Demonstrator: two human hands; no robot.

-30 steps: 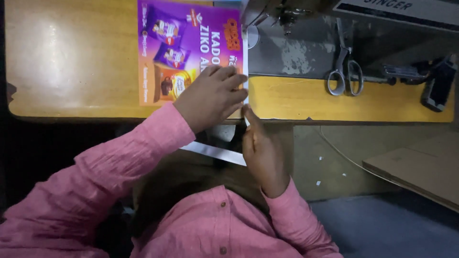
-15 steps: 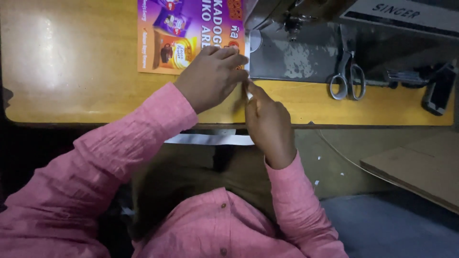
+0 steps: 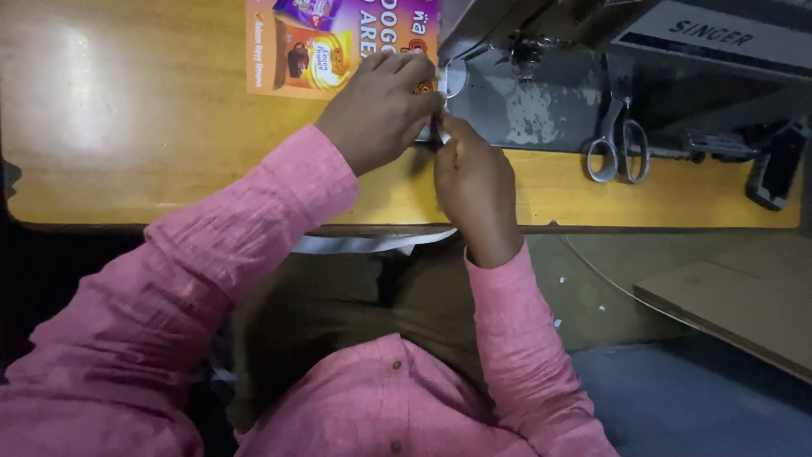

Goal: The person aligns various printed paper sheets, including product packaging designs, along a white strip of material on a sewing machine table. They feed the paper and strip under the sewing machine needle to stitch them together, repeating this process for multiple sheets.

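Both hands have pushed farther up the table since a second ago, and the printed sheet [image 3: 338, 46] has slid away with them toward the far edge. Left hand [image 3: 381, 110] lies curled over the sheet's near right corner, fingers bent and pressing down. Right hand [image 3: 474, 173] pinches a thin white strip [image 3: 441, 127] between thumb and forefinger, right beside the left hand's fingertips; its long axis runs near to far. One pair of scissors [image 3: 617, 144] rests on the machine bed [image 3: 524, 110], blades pointing far. No containers in sight.
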